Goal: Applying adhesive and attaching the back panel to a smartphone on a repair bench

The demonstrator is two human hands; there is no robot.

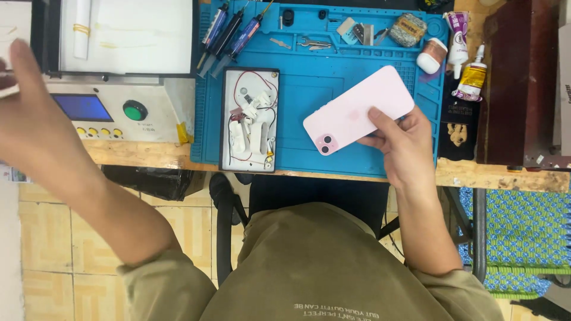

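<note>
Over the blue work mat (309,89) we see a pink phone (358,109) lying back side up, slanted, its camera corner toward the near edge of the bench. Our right hand (404,148) grips the phone at its near long edge, thumb on the pink back and the other fingers curled beneath it. Whether the phone rests on the mat or is lifted just clear of it, we cannot tell.

Just left of the phone a small tray (250,120) sits on the mat, holding white plastic parts and thin red and black wires. Along the far side of the mat lie three syringe-like tubes (229,32), tweezers (314,43) and a few small tools. At the mat's right edge we see a white and brown earbud case (432,55), and beside it two glue tubes (467,53).

Our left hand (24,113) is raised far out to the left, blurred and large in view, fingers extended near a thin pale object at the picture's edge; we cannot tell whether it holds anything. Below it stands a pale machine (113,101) with a blue screen, a green knob and a row of yellow buttons, on the wooden bench (499,175).
</note>
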